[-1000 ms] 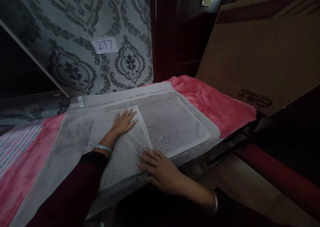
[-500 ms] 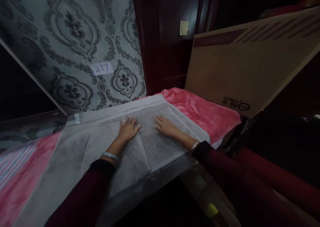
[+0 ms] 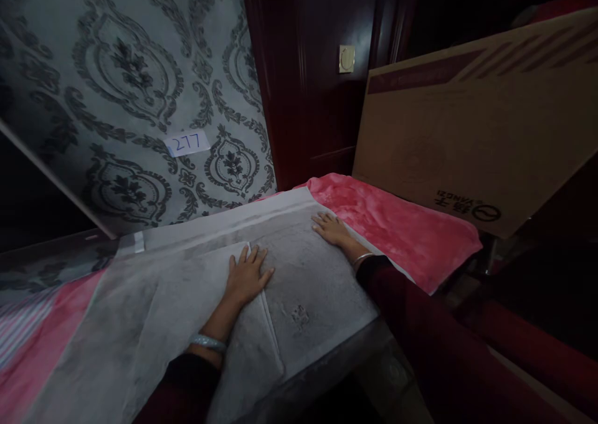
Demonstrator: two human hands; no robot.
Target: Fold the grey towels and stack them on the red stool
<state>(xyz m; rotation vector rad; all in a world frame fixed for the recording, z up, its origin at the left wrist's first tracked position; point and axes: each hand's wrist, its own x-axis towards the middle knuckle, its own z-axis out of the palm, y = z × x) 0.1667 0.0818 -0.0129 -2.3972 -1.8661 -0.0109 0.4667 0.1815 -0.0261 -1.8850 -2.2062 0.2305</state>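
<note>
A grey cloth (image 3: 322,287) with folded layers lies spread out in front of me, a small dark motif showing near its front edge. My left hand (image 3: 246,276) rests flat on it, fingers spread, beside the straight edge of a folded layer. At the cloth's far right part, my right hand (image 3: 331,229) lies palm down with its fingers stretched out. Neither hand grips anything. A bracelet is on each wrist.
A pink plush blanket (image 3: 397,225) shows beneath the cloth at the right and left. A large cardboard box (image 3: 467,125) leans at the back right. Behind stand a patterned wall (image 3: 135,113) with a paper label (image 3: 189,142) reading 277 and a dark red panel (image 3: 308,81).
My right hand has slid right across the cloth toward its far right edge, away from my left hand. My left hand stays flat near the fold's edge, fingers more spread. The view has shifted slightly.
</note>
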